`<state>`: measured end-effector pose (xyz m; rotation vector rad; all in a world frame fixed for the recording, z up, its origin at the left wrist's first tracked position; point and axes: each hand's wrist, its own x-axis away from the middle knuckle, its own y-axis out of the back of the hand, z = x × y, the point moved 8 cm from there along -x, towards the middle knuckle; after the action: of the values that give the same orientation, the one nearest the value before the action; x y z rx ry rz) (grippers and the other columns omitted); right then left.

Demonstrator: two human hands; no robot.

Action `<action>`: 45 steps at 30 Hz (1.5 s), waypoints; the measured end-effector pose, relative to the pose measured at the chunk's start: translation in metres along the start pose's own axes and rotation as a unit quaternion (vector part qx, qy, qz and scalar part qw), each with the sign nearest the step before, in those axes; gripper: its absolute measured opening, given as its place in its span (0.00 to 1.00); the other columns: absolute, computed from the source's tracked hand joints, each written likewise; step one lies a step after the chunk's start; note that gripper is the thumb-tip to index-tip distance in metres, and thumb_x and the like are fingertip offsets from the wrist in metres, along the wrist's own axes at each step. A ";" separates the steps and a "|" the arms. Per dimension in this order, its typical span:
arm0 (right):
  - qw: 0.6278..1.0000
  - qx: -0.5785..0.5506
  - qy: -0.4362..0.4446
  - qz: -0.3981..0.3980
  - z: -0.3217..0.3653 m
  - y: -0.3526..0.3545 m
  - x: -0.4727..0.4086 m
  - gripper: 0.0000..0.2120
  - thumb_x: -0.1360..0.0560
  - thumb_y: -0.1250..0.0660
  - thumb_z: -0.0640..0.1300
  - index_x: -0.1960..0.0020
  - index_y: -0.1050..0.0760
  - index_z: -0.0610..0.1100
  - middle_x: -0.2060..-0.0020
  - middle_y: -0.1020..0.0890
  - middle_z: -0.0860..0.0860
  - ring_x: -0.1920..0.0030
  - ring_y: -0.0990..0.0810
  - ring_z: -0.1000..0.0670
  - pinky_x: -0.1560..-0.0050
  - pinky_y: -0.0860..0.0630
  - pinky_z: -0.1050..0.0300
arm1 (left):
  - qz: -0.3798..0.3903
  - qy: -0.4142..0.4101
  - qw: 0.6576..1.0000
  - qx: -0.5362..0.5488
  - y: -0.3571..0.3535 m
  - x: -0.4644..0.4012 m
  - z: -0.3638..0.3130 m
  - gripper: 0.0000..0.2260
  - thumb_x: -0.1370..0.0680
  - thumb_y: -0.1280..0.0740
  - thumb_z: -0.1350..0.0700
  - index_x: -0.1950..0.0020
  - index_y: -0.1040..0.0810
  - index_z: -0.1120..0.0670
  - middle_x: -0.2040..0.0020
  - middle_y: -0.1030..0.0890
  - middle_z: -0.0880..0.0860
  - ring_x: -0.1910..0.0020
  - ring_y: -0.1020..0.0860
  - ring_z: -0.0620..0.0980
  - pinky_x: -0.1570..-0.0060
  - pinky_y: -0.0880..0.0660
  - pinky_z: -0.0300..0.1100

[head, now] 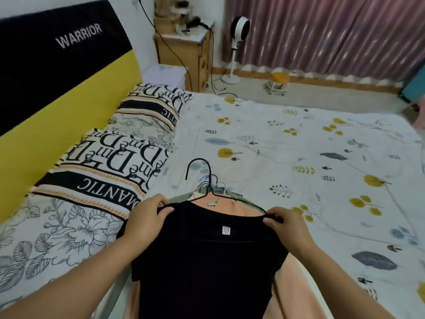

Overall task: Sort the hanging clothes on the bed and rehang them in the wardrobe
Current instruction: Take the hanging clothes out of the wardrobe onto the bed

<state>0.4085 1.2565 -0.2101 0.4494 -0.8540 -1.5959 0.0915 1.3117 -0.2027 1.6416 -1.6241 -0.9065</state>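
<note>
Near the bed's [299, 139] front edge, the black top [207, 261] lay atop a peach garment [232, 207]. Left hand [147, 215] and right hand [287, 223] pinched its shoulders on the hanger [208, 178]. Seating both shoulders evenly would probably prevent slipping.

White fan [239, 26] beside wooden nightstand [181, 54], pink curtains [333, 31]

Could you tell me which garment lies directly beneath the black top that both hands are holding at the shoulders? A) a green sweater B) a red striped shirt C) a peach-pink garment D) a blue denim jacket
C: the peach-pink garment shows above the neckline and along both sides of the black top, which the left hand and right hand pinch at the shoulders.
</note>
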 end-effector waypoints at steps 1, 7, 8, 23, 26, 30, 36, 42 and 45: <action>1.000 0.000 -0.005 0.004 -0.006 -0.007 -0.014 0.05 0.26 0.32 0.41 0.51 0.20 0.44 0.58 0.20 0.53 0.53 0.23 0.51 0.54 0.30 0.61 | 0.001 0.003 1.000 -0.006 -0.012 -0.011 0.003 0.07 0.23 0.34 0.53 0.50 0.22 0.55 0.54 0.22 0.49 0.55 0.27 0.47 0.59 0.36 0.39; 0.999 0.000 -0.029 0.024 -0.043 -0.056 -0.085 0.09 0.24 0.34 0.43 0.45 0.21 0.44 0.49 0.18 0.49 0.48 0.22 0.49 0.50 0.30 0.60 | 0.012 0.036 0.998 -0.059 -0.083 -0.064 0.039 0.09 0.22 0.36 0.53 0.49 0.22 0.57 0.51 0.19 0.53 0.51 0.23 0.53 0.52 0.32 0.44; 0.999 0.009 -0.029 0.031 -0.048 -0.066 -0.095 0.10 0.24 0.35 0.44 0.44 0.22 0.45 0.47 0.19 0.48 0.47 0.22 0.48 0.49 0.29 0.59 | 0.017 0.039 0.996 -0.077 -0.095 -0.071 0.046 0.09 0.22 0.36 0.52 0.50 0.22 0.56 0.52 0.19 0.53 0.51 0.23 0.54 0.51 0.32 0.46; 0.971 0.215 0.072 0.075 -0.089 -0.185 -0.135 0.17 0.27 0.38 0.40 0.39 0.27 0.41 0.47 0.22 0.43 0.47 0.23 0.41 0.48 0.25 0.48 | 0.047 0.019 0.989 -0.138 -0.204 -0.084 0.098 0.13 0.25 0.32 0.59 0.42 0.24 0.58 0.46 0.22 0.57 0.45 0.25 0.58 0.44 0.29 0.54; 0.965 0.237 0.077 0.080 -0.089 -0.202 -0.131 0.17 0.30 0.36 0.43 0.42 0.22 0.43 0.44 0.20 0.43 0.43 0.21 0.39 0.48 0.23 0.44 | 0.075 -0.070 0.976 -0.192 -0.219 -0.067 0.088 0.15 0.24 0.40 0.54 0.39 0.24 0.53 0.41 0.22 0.53 0.44 0.23 0.52 0.42 0.27 0.51; 0.940 0.287 0.048 0.179 -0.100 -0.221 -0.131 0.27 0.20 0.59 0.53 0.25 0.42 0.45 0.25 0.43 0.44 0.24 0.47 0.43 0.26 0.51 0.48 | 0.218 -0.019 0.952 -0.215 -0.240 -0.063 0.100 0.22 0.18 0.50 0.50 0.24 0.45 0.50 0.24 0.43 0.49 0.26 0.43 0.47 0.27 0.47 0.47; 0.934 0.281 0.016 0.218 -0.091 -0.215 -0.132 0.24 0.19 0.52 0.55 0.25 0.45 0.48 0.23 0.52 0.46 0.24 0.57 0.43 0.26 0.51 0.47 | 0.302 0.030 0.924 -0.232 -0.231 -0.068 0.089 0.24 0.18 0.49 0.48 0.23 0.50 0.52 0.22 0.52 0.51 0.24 0.51 0.50 0.27 0.53 0.50; 0.955 0.253 0.029 0.152 -0.047 -0.181 -0.119 0.18 0.19 0.48 0.51 0.34 0.32 0.44 0.28 0.39 0.44 0.29 0.39 0.42 0.32 0.37 0.50 | 0.281 0.020 0.935 -0.214 -0.181 -0.064 0.074 0.17 0.19 0.45 0.50 0.32 0.32 0.52 0.32 0.33 0.53 0.32 0.36 0.52 0.34 0.39 0.45; 0.950 0.271 0.044 0.148 -0.021 -0.165 -0.102 0.16 0.19 0.48 0.50 0.41 0.28 0.43 0.35 0.31 0.42 0.37 0.31 0.41 0.38 0.33 0.50 | 0.277 0.021 0.942 -0.191 -0.148 -0.052 0.066 0.16 0.19 0.44 0.51 0.33 0.30 0.52 0.34 0.30 0.53 0.34 0.34 0.52 0.37 0.35 0.45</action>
<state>0.3336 1.3524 -0.3635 0.7352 -1.2312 -1.0441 0.1184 1.3688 -0.3603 0.8670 -1.6289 -0.8115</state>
